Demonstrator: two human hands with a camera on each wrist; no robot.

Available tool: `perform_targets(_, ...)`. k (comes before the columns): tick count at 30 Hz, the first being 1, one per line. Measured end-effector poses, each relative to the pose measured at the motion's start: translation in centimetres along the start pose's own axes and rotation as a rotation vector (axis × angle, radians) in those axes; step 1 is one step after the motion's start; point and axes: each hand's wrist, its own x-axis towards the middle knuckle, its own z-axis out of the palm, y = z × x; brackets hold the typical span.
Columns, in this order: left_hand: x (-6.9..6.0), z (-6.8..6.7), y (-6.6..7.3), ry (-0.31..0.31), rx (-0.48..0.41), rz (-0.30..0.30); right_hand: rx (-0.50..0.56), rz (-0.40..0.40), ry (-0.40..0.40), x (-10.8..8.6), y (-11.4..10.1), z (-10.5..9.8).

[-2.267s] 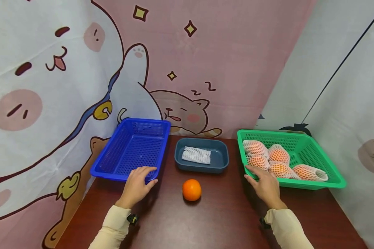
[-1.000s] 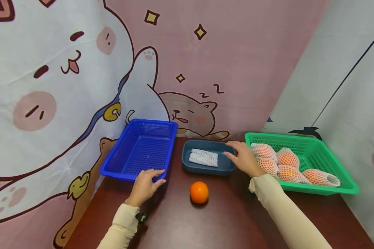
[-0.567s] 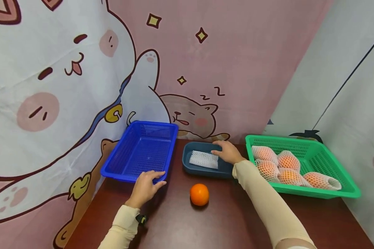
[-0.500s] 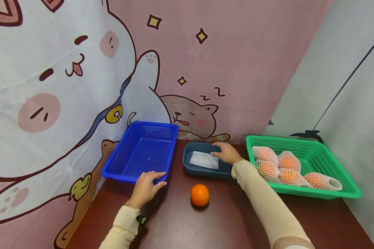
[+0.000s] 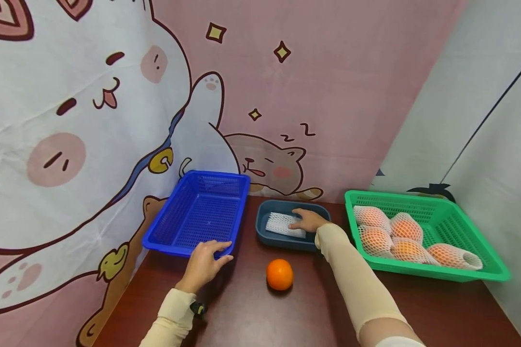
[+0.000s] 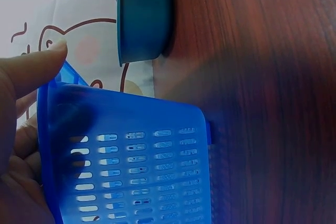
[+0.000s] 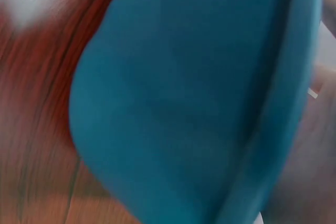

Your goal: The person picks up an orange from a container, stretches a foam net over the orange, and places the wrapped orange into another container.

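Observation:
My left hand (image 5: 203, 262) is at the near right corner of the blue plastic basket (image 5: 156, 243), thumb and forefinger spread by its rim. In the left wrist view the thumb (image 6: 39, 69) lies beside the basket's rim (image 6: 44, 145). My right hand (image 5: 309, 220) reaches into the dark blue-grey tray (image 5: 265, 239), fingers spread over the right end of a white foam fruit net (image 5: 282, 224). Whether they touch the net cannot be seen; the tray wall (image 7: 194, 93) blocks the right wrist view. An orange (image 5: 280, 274) sits on the table in front of the tray.
At the right stands a green basket (image 5: 434, 272) holding several fruits in foam nets (image 5: 405, 227). The brown table (image 5: 256, 318) meets a printed cloth (image 5: 338, 96) at the back, and more cloth hangs on both sides.
My right hand has moved left from the green basket, across the tray's right end, and down to the foam net. My left hand stays at the blue basket. The view has shifted slightly.

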Motion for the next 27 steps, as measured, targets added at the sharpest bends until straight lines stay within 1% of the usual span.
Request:
perform_targets(3, -0.1, 0.1, 0.2, -0.005, -0.006, 0.004, 0.043, 0.008, 0.001, 0.1, 0.2, 0.2)
perform_targets(5, -0.1, 0.1, 0.3, -0.007, -0.011, 0.005, 0.048, 0.007, 0.006, 0.4, 0.6, 0.6)
perform_targets(9, -0.1, 0.1, 0.4, -0.014, -0.018, -0.002, -0.012, -0.001, 0.022, 1.2, 1.6, 1.7)
perform_targets(11, -0.2, 0.2, 0.4, -0.010, -0.016, -0.003, -0.042, 0.002, 0.028, 1.4, 1.8, 2.1)
perform_targets(14, -0.2, 0.3, 0.3, -0.001, -0.014, -0.004, -0.028, 0.001, 0.036, 1.3, 1.2, 2.3)
perform_targets(20, -0.2, 0.4, 0.1, 0.008, -0.009, 0.002, 0.046, -0.052, 0.053, 0.6, -0.3, 2.6)
perform_targets(23, -0.2, 0.4, 0.1, 0.014, -0.001, 0.005, 0.076, -0.070, 0.111, 0.6, -0.6, 2.8)
perform_targets(27, -0.2, 0.2, 0.0, 0.028, 0.004, 0.011, 0.134, -0.099, 0.225, 0.5, -1.0, 2.7)
